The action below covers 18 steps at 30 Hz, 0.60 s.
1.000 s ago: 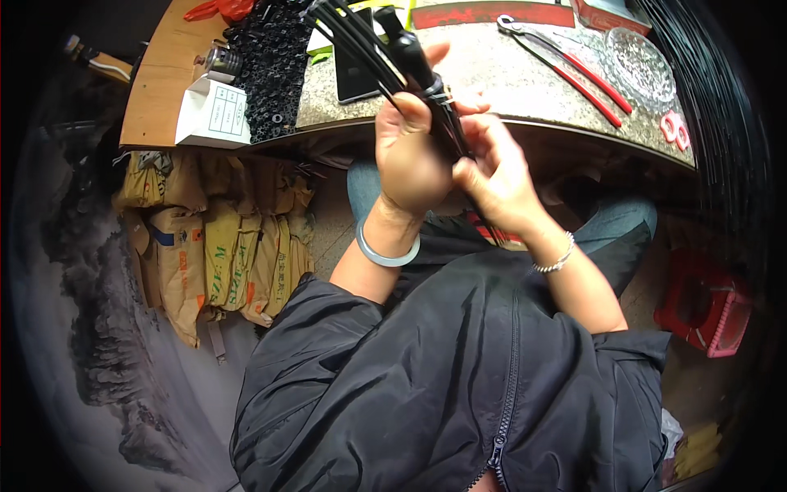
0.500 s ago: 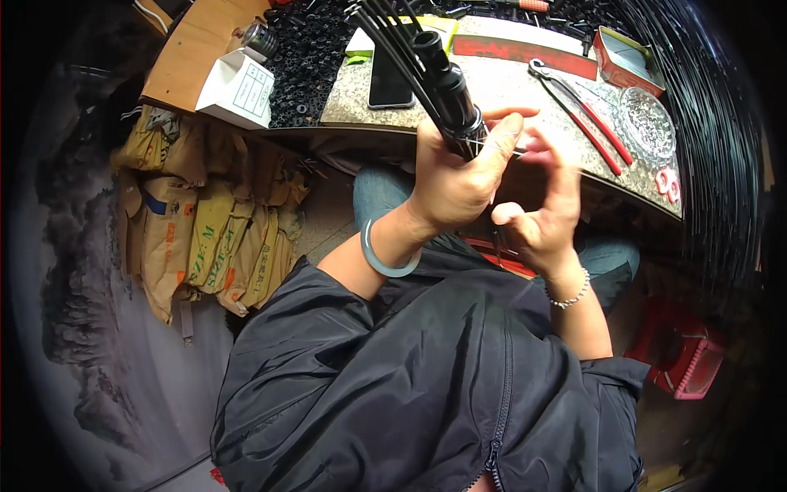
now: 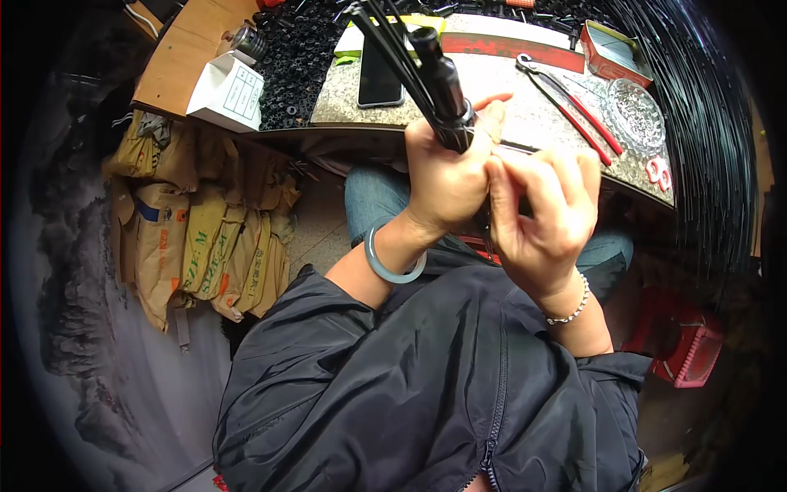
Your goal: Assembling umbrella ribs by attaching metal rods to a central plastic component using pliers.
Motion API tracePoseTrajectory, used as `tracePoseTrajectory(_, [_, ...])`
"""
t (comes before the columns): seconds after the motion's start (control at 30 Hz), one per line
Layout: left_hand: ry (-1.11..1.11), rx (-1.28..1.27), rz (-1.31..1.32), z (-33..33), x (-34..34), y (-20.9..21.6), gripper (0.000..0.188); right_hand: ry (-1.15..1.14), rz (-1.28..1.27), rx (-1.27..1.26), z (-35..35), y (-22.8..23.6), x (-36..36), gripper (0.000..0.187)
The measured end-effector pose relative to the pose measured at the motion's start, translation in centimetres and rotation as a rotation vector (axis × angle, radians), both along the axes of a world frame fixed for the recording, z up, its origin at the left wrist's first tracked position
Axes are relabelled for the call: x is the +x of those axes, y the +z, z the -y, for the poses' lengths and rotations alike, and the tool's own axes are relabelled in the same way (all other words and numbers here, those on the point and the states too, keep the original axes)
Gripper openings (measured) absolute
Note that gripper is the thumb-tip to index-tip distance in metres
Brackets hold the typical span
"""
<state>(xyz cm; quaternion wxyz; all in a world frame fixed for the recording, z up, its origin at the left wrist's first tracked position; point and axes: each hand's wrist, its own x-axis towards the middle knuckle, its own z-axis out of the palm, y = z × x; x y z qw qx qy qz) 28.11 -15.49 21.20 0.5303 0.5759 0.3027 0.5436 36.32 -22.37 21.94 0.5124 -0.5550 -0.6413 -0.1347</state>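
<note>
My left hand (image 3: 447,180) is wrapped around the lower end of what looks like a black umbrella frame (image 3: 445,86). Its thick shaft and a bundle of thin ribs (image 3: 392,57) tilt up and away to the left over the table edge. Beside it, my right hand (image 3: 549,217) is closed, thumb and forefinger pinched together right against the left hand's fingers. Whatever sits in that pinch is too small to make out. A thin dark rod shows just above the right fingers. The frame's lower end is hidden by my hands.
On the table (image 3: 332,107) lie a black phone (image 3: 381,78), red-handled pliers (image 3: 574,111), a glass dish (image 3: 635,115) and an open tin (image 3: 615,53). Small black parts (image 3: 299,66) and a white box (image 3: 228,94) are at left. Long black rods (image 3: 705,139) hang at right. Brown sacks (image 3: 205,238) stand lower left.
My right hand has moved up and inward, its spread, blurred fingers now pinched against the left hand. The left hand keeps its hold on the frame. The view has shifted slightly.
</note>
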Motion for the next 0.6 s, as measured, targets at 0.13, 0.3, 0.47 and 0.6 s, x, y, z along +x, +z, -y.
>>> tracePoseTrajectory(0.13, [-0.021, -0.007, -0.037, -0.1, 0.0, 0.0, 0.011, 0.161, -0.049, 0.143, -0.2, 0.4, -0.2, 0.014])
tracePoseTrajectory(0.3, [-0.013, -0.064, -0.012, -0.2, -0.4, -0.4, 0.012, 0.106, -0.125, 0.023, -0.3, 0.8, 0.9, 0.017])
tracePoseTrajectory(0.47, [0.003, 0.002, -0.007, -0.2, -0.2, -0.5, 0.011, 0.182, -0.081, 0.097, -0.8, -0.4, 0.3, 0.015])
tracePoseTrajectory(0.6, [-0.035, 0.019, -0.002, -0.1, 0.0, -1.5, 0.012, 0.155, -0.236, 0.037, -0.8, 0.4, 0.4, 0.013])
